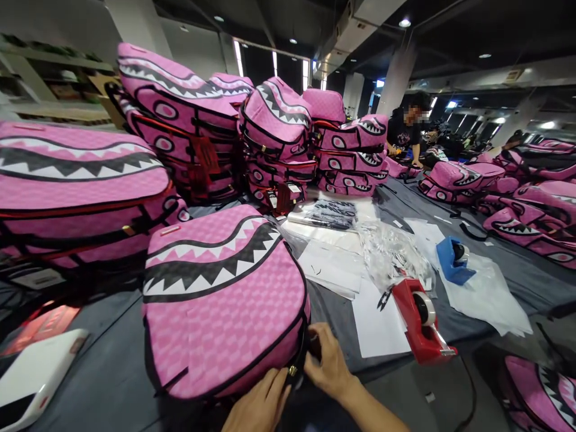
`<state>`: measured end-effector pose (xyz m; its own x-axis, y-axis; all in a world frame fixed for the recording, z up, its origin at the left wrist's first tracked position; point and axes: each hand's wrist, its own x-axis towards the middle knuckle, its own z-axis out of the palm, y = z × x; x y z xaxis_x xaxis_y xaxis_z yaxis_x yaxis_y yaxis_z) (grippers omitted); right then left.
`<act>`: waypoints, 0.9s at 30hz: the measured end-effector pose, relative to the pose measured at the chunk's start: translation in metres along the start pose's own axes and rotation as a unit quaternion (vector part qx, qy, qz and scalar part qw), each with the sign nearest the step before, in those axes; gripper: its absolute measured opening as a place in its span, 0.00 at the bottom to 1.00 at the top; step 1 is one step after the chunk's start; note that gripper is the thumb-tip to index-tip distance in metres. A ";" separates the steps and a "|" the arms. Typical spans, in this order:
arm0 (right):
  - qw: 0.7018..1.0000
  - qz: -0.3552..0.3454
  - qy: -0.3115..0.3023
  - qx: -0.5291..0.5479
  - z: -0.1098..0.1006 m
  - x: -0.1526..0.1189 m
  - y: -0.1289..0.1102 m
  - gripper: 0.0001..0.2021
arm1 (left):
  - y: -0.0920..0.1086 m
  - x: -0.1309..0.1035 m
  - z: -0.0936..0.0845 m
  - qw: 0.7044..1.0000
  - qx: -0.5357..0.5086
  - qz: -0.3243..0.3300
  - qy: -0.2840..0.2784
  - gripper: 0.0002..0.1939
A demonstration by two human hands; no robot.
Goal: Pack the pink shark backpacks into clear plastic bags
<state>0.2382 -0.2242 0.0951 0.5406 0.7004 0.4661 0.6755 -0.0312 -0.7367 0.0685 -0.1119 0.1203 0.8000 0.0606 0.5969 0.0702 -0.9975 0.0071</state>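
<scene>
A pink checked backpack (225, 300) with a black-and-white shark-teeth band and black piping lies on the dark cloth in front of me. My left hand (261, 401) is at its near right corner, fingers together against the side panel, fingertips beside a gold zipper pull (293, 371). On the right side of the bag, my right hand (330, 366) has its thumb and fingers curled in on the black edge; part of what it grips is hidden. To the left sits another pink backpack (81, 180), on top of more bag layers.
Stacked pink backpacks (180, 120) rise behind. Right of my bag are white papers (378, 324), clear plastic bags (391, 246), black snips (384, 299), a red tape dispenser (420, 330) and a blue one (452, 261). A white device (45, 372) lies left. A co-worker (405, 132) stands farther back.
</scene>
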 end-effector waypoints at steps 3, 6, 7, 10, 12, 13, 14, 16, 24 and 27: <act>1.000 0.012 0.014 -0.018 0.022 -0.020 0.004 0.23 | 0.006 0.009 0.020 0.986 -0.004 -0.066 -0.152 0.13; 0.998 0.042 0.031 -0.019 0.029 -0.017 0.008 0.14 | 0.006 0.018 0.031 0.966 -0.035 -0.128 -0.221 0.13; 0.999 0.040 0.027 -0.009 0.029 -0.016 0.008 0.14 | 0.005 0.019 0.033 0.964 -0.045 -0.142 -0.219 0.13; 0.999 -0.006 0.023 0.023 0.027 -0.019 0.010 0.22 | 0.006 0.019 0.034 0.970 -0.054 -0.145 -0.189 0.17; 0.998 0.002 0.048 0.038 0.030 -0.018 0.011 0.22 | 0.009 0.021 0.033 0.974 -0.068 -0.131 -0.173 0.17; 0.996 0.022 0.069 0.043 0.031 -0.016 0.012 0.17 | 0.012 0.022 0.032 0.974 -0.079 -0.132 -0.165 0.16; 0.994 0.044 0.089 0.046 0.032 -0.014 0.012 0.12 | 0.013 0.024 0.032 0.973 -0.091 -0.144 -0.153 0.16; 0.990 0.068 0.113 0.041 0.033 -0.008 0.010 0.05 | 0.015 0.027 0.030 0.967 -0.120 -0.182 -0.131 0.15; 0.980 0.165 -0.019 0.114 0.004 0.005 -0.008 0.24 | 0.000 0.060 -0.003 0.880 -0.346 -0.270 -0.182 0.20; 0.975 0.168 -0.042 0.138 0.001 -0.014 -0.039 0.30 | 0.008 0.086 -0.017 0.861 -0.366 -0.307 -0.177 0.23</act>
<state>0.2042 -0.2321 0.1166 0.6572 0.7400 0.1433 0.3011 -0.0834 -0.9499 0.1280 -0.1153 0.1852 0.8866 0.4622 0.0189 0.2547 -0.5218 0.8142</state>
